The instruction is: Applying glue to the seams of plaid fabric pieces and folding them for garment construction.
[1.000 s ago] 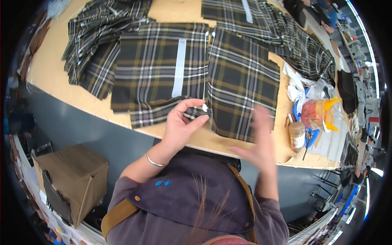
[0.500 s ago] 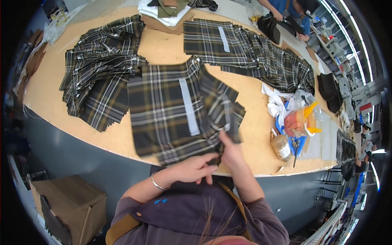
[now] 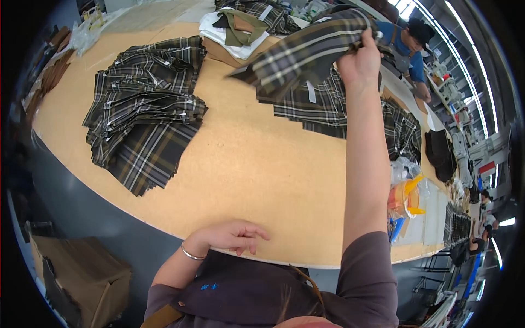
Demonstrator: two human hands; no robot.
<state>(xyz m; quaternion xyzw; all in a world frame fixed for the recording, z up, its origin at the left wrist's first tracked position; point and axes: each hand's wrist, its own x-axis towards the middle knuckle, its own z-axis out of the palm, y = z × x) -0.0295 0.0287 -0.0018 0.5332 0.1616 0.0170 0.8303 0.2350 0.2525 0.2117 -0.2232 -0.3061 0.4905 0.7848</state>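
Stretched far out over the table, my right hand (image 3: 361, 61) grips a plaid fabric panel (image 3: 298, 57) in dark, olive and white checks. The panel hangs in the air, blurred at its left corner, above a pile of like plaid panels (image 3: 328, 109), one bearing a pale strip. Near the table's front edge my left hand (image 3: 235, 236) is empty, its fingers loosely apart and slightly curled. A silver bangle circles that wrist. To the left lies another heap of plaid panels (image 3: 147, 109), bunched on top and spread flat at its lower end.
Beyond the work stands a stack of white, brown and olive cloth (image 3: 235, 33). At the right sit an orange container with yellow spouts (image 3: 407, 197) and a clear plastic bag, partly behind my arm. A co-worker (image 3: 407, 46) is at the far right. A brown-covered box (image 3: 82, 279) stands lower left.
The plaid panel has left the table in front of me, carried far and right by my right hand. My left hand has come off it and moved slightly left.
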